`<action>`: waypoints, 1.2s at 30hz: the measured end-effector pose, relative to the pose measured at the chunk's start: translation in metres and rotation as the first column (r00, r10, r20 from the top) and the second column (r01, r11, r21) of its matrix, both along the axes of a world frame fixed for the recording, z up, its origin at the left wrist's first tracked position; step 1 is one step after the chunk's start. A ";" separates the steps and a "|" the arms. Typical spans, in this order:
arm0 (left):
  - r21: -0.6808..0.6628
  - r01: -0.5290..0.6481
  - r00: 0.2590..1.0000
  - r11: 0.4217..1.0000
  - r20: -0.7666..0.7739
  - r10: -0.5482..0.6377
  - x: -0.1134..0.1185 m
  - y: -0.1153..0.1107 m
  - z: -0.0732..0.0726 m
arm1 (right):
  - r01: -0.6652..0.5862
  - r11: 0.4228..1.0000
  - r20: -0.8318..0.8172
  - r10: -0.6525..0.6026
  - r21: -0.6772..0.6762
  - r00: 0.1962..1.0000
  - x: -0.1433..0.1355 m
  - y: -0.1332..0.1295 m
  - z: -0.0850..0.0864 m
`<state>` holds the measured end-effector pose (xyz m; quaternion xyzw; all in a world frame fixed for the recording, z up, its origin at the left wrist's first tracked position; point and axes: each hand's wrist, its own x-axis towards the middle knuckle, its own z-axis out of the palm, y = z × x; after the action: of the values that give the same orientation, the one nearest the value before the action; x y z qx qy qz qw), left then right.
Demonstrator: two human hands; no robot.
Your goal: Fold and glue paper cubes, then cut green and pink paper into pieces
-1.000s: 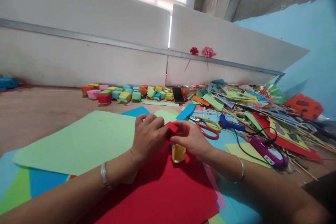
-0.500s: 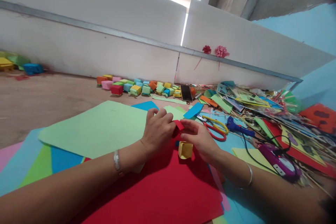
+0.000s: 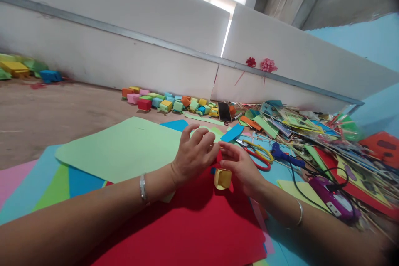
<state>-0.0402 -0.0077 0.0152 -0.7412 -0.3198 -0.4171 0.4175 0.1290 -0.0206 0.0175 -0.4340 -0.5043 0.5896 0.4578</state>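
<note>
1. Both hands meet mid-view: the left hand [image 3: 197,153] has its fingers bunched and closed on a small red paper piece [image 3: 218,158]; the right hand [image 3: 241,168] curls at the piece's other side, though I cannot tell whether it pinches.
2. Largest beneath them lies the red sheet [image 3: 187,232]. Red against red hides edges from where I watch, so I could misread a fold.
3. Left of it is the pale green sheet [image 3: 124,149]; a low left arm could drag it askew.
4. Past the right hand lie the blue glue gun [image 3: 282,154] and the scissors [image 3: 255,146]; a wide swing rightward could snag either.
5. Just below the fingertips sits the yellow paper box [image 3: 222,179]. Dropping my hands could dent or tip it.
6. Smallest, the red piece is mostly covered by fingers; squeezing hard could crease it, uneven pulling could tear it.
</note>
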 end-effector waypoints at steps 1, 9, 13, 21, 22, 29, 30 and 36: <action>0.004 0.003 1.000 1.000 0.012 -0.003 0.001 0.000 0.001 | 0.000 1.000 0.002 0.000 0.005 1.000 0.000 0.000 0.000; -0.025 0.063 0.998 0.998 0.025 -0.062 0.004 0.000 -0.005 | -0.046 0.994 0.059 0.040 0.101 0.997 0.001 0.001 -0.006; -0.035 0.085 0.996 0.996 0.023 -0.084 0.003 0.000 -0.009 | -0.075 0.990 0.127 0.059 0.119 0.990 0.002 0.000 -0.006; -0.042 0.115 0.992 0.993 0.049 -0.113 0.001 -0.001 -0.011 | -0.055 0.985 0.180 0.026 0.161 0.983 0.004 -0.002 -0.001; -0.043 0.119 0.992 0.992 0.047 -0.117 0.001 -0.001 -0.011 | -0.052 0.987 0.170 0.026 0.149 0.985 0.004 -0.002 -0.001; -0.058 0.154 0.987 0.986 0.062 -0.150 0.001 -0.002 -0.011 | -0.035 0.996 0.058 0.031 0.079 0.998 0.003 -0.003 -0.001; -0.061 0.157 0.986 0.986 0.066 -0.153 0.002 -0.003 -0.011 | -0.033 0.997 0.056 0.029 0.075 0.998 0.003 -0.003 0.000; -0.041 0.173 0.985 0.984 0.028 -0.172 0.001 -0.003 -0.010 | -0.043 0.999 0.026 0.042 0.034 0.999 0.002 -0.003 0.005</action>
<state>-0.0387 -0.0108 0.0047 -0.7700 -0.2684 -0.4536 0.3597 0.1308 -0.0235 0.0226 -0.4228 -0.5293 0.5849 0.4460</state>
